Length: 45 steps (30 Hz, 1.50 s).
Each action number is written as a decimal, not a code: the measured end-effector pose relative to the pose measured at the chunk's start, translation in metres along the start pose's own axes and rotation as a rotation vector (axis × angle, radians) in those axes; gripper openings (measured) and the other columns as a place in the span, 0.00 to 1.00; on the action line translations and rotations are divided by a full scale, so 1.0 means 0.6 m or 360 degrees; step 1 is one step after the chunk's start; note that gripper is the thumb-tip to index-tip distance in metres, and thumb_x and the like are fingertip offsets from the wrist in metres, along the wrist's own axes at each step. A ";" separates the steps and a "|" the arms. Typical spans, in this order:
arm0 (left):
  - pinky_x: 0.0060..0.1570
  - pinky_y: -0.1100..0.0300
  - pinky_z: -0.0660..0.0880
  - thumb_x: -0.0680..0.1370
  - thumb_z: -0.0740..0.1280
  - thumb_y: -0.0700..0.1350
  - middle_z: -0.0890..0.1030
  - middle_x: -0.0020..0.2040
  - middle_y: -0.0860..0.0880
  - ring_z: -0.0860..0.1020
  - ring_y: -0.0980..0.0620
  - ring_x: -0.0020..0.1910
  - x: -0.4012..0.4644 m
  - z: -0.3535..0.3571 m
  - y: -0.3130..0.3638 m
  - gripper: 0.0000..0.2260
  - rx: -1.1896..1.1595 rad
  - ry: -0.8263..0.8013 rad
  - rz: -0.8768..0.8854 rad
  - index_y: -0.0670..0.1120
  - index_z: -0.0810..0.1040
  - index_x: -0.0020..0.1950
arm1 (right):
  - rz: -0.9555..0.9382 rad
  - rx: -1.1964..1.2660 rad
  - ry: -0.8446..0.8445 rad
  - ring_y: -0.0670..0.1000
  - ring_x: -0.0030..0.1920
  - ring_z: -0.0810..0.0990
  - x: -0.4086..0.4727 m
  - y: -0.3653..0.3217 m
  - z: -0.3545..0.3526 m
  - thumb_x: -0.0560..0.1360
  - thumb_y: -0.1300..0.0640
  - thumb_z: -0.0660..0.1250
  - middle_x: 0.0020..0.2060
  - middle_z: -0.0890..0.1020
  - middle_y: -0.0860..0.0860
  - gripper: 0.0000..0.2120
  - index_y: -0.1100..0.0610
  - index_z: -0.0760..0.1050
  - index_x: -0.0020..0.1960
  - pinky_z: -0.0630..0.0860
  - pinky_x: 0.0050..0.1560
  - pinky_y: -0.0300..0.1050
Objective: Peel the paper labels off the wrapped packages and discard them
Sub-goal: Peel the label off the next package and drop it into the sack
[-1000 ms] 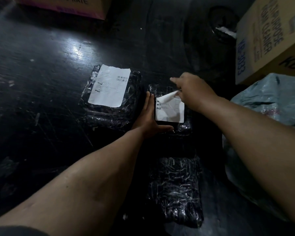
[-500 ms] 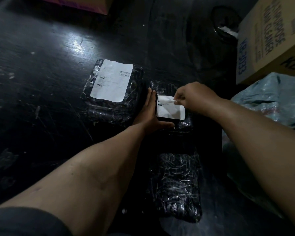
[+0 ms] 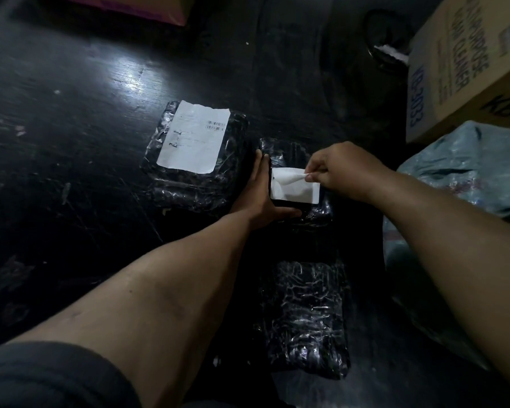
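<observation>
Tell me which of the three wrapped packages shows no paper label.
The nearest package, lying closest to the person, shows only bare black wrap. The far-left package carries a full label; the middle package has one being peeled.

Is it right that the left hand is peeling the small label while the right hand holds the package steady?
No, the hands are swapped. In the head view the right hand pinches the small label and peels it, while the left hand holds the package steady.
</observation>
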<state>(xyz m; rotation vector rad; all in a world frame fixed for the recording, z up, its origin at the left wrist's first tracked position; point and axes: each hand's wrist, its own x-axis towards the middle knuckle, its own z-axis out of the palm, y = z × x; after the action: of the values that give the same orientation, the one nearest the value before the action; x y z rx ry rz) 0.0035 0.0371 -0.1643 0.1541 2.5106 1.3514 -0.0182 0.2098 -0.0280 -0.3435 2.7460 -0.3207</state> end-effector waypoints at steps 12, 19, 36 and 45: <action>0.69 0.66 0.49 0.64 0.82 0.59 0.33 0.81 0.57 0.43 0.66 0.74 0.000 -0.001 -0.002 0.62 0.0043 -0.0012 0.0010 0.47 0.41 0.83 | -0.0044 -0.0038 -0.0033 0.48 0.47 0.81 -0.023 -0.009 -0.011 0.73 0.47 0.72 0.45 0.84 0.46 0.05 0.47 0.83 0.47 0.78 0.50 0.48; 0.77 0.58 0.52 0.62 0.82 0.60 0.33 0.81 0.57 0.41 0.58 0.80 0.004 0.003 -0.005 0.64 0.0050 0.0000 -0.0026 0.47 0.41 0.83 | 0.0005 -0.0058 0.0274 0.54 0.53 0.81 -0.018 -0.008 -0.024 0.76 0.59 0.67 0.54 0.83 0.51 0.15 0.47 0.81 0.60 0.75 0.52 0.43; 0.73 0.61 0.51 0.62 0.81 0.63 0.35 0.81 0.57 0.43 0.57 0.80 0.002 0.005 -0.005 0.63 0.0094 0.0046 -0.0003 0.49 0.42 0.83 | 0.0082 0.0018 0.0190 0.47 0.40 0.77 -0.054 -0.015 -0.010 0.74 0.56 0.71 0.36 0.78 0.45 0.05 0.52 0.85 0.49 0.69 0.40 0.38; 0.72 0.62 0.50 0.63 0.80 0.64 0.37 0.82 0.56 0.44 0.56 0.80 0.001 0.006 -0.004 0.62 0.0119 0.0077 -0.0007 0.48 0.43 0.83 | -0.0010 0.0018 0.0192 0.44 0.38 0.77 -0.064 -0.013 -0.016 0.74 0.55 0.72 0.37 0.81 0.45 0.05 0.52 0.85 0.49 0.67 0.36 0.34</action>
<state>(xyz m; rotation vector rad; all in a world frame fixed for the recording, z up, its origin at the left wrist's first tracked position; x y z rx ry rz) 0.0040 0.0387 -0.1680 0.1327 2.6010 1.2751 0.0149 0.2145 -0.0050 -0.3399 2.8602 -0.3700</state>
